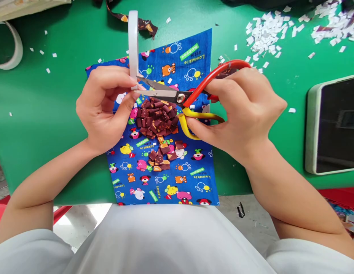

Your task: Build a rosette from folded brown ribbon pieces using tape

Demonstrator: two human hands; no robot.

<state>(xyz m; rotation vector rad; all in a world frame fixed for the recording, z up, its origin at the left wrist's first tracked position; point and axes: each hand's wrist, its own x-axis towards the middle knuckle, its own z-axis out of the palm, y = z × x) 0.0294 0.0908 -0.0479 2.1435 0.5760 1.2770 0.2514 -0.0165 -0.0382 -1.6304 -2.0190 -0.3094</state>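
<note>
My left hand [104, 108] pinches the lower end of a white strip [133, 42] that stands up over the table. My right hand [241, 114] grips scissors [177, 95] with one red and one yellow handle. Their open blades straddle the strip's end right by my left fingertips. Below the blades lies a pile of small dark brown cut pieces [158, 125] on a blue cartoon-print cloth [191, 57] spread over the green table [59, 110].
Several white cut bits [265, 32] are scattered at the back right. A phone or tablet [334, 125] lies at the right edge. A tape roll [10, 51] sits at the far left. A dark patterned ribbon [144, 23] lies behind the cloth.
</note>
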